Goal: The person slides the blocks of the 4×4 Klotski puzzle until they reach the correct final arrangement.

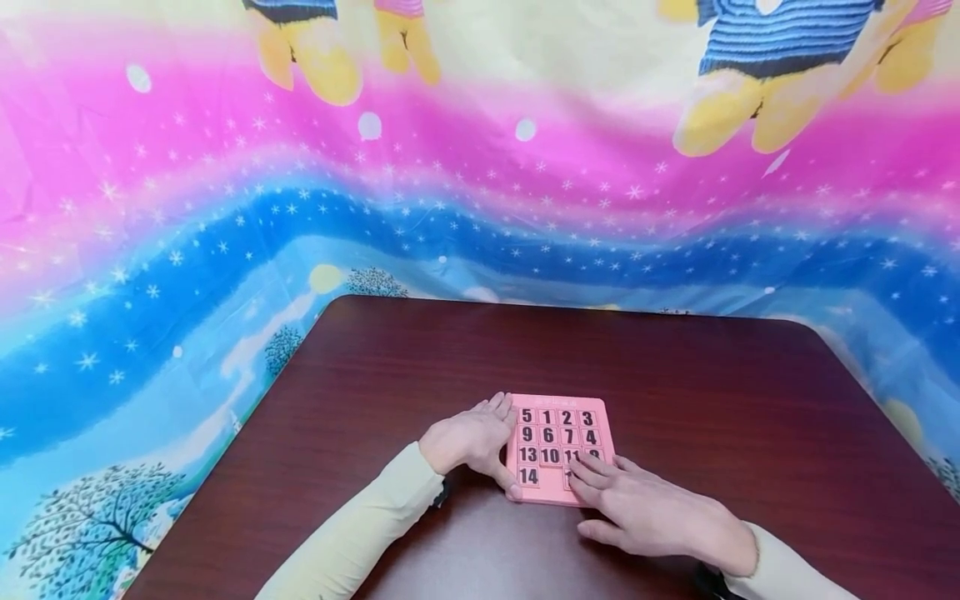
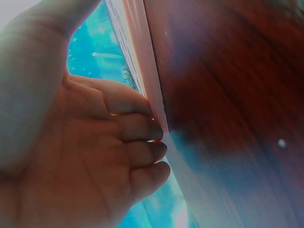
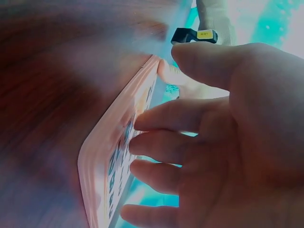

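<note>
A pink number slide puzzle (image 1: 555, 402) lies flat on the table, its tiles printed with black numerals. In its bottom row a gap shows to the right of tile 14 (image 1: 528, 476). My left hand (image 1: 476, 437) rests along the puzzle's left side, fingertips at the upper edge and thumb at the lower corner. The left wrist view has those fingers (image 2: 142, 126) fairly straight against the pink side wall. My right hand (image 1: 648, 508) lies over the lower right part with extended fingers touching the tiles, partly hiding some of them; its thumb is off the board.
The puzzle sits on a dark reddish-brown table (image 1: 420, 358) with rounded far corners. Behind it hangs a colourful printed cloth (image 1: 450, 192). A black wrist strap with a yellow label (image 3: 194, 35) is on the left wrist.
</note>
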Demonstrator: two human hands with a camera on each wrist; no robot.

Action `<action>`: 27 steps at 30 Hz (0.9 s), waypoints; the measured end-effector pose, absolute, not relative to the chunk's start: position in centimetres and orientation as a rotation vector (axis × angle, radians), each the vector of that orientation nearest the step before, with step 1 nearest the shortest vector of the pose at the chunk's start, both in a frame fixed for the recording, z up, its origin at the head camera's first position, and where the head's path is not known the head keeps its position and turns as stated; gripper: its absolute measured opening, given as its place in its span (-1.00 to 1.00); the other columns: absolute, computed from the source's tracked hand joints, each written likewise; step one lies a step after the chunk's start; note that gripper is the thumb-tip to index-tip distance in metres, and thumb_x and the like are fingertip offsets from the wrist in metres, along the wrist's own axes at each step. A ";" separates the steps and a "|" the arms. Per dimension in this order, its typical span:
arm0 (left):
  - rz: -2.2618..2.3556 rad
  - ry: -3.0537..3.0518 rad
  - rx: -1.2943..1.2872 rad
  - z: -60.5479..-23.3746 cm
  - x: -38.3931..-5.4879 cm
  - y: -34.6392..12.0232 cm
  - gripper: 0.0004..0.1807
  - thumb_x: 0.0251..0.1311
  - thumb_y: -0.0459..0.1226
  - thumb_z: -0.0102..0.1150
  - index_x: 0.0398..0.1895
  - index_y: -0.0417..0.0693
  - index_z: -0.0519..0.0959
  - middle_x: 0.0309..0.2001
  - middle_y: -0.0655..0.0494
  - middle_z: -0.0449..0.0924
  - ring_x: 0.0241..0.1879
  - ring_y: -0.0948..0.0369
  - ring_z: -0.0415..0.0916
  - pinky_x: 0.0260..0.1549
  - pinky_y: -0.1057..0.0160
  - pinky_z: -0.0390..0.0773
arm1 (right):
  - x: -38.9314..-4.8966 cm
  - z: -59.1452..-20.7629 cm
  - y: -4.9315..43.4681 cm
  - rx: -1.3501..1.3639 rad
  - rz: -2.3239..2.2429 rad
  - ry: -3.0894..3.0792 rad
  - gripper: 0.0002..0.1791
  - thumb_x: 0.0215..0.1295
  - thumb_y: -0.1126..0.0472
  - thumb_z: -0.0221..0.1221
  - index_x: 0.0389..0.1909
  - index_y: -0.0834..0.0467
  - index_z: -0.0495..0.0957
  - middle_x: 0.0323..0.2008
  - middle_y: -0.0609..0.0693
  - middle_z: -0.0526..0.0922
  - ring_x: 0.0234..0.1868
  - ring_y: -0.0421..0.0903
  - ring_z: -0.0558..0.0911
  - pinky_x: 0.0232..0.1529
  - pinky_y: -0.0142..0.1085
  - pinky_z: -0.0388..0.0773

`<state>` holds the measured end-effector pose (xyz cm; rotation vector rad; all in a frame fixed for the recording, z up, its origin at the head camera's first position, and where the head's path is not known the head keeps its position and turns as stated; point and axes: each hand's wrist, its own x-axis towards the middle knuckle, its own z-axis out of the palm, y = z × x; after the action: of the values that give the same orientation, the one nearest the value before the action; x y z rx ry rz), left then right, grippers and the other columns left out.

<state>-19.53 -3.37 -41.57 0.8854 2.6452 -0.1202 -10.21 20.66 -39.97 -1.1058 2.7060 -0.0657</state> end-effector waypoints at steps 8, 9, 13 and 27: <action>-0.144 2.662 0.906 -41.6 -19.5 -3.6 0.38 -0.23 0.45 0.30 0.54 -0.21 0.04 0.57 -0.15 -0.08 0.58 0.03 -0.15 0.56 0.18 -0.01 | -10.3 -39.7 18.8 -1.157 -0.059 2.700 -0.31 0.41 -0.23 0.02 0.40 0.10 0.36 0.46 0.06 0.30 0.50 0.08 0.25 0.39 0.20 0.28; -0.143 2.663 0.910 -41.6 -19.6 -3.6 0.38 -0.22 0.45 0.31 0.53 -0.21 0.04 0.57 -0.15 -0.07 0.58 0.03 -0.15 0.56 0.18 -0.01 | -10.4 -39.7 18.5 -1.170 -0.049 2.698 -0.31 0.41 -0.22 0.02 0.40 0.10 0.35 0.46 0.05 0.30 0.50 0.07 0.25 0.40 0.19 0.29; -0.136 2.665 0.924 -41.6 -19.6 -3.6 0.37 -0.21 0.44 0.31 0.53 -0.22 0.05 0.56 -0.16 -0.06 0.58 0.03 -0.13 0.56 0.18 0.00 | -10.5 -40.0 17.4 -1.225 -0.008 2.686 -0.32 0.41 -0.20 0.02 0.41 0.10 0.34 0.46 0.03 0.31 0.50 0.05 0.24 0.40 0.17 0.31; -0.115 2.654 0.910 -41.6 -19.6 -3.4 0.38 -0.22 0.44 0.31 0.54 -0.22 0.02 0.57 -0.16 -0.10 0.58 0.03 -0.15 0.56 0.17 -0.01 | -10.7 -40.5 16.9 -1.263 0.016 2.659 -0.35 0.41 -0.17 0.04 0.41 0.07 0.34 0.45 0.04 0.32 0.50 0.04 0.24 0.38 0.18 0.33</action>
<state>-19.63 -3.44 -41.56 0.9097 2.6540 -0.1150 -10.74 16.85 -40.52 -1.2628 2.6594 0.0156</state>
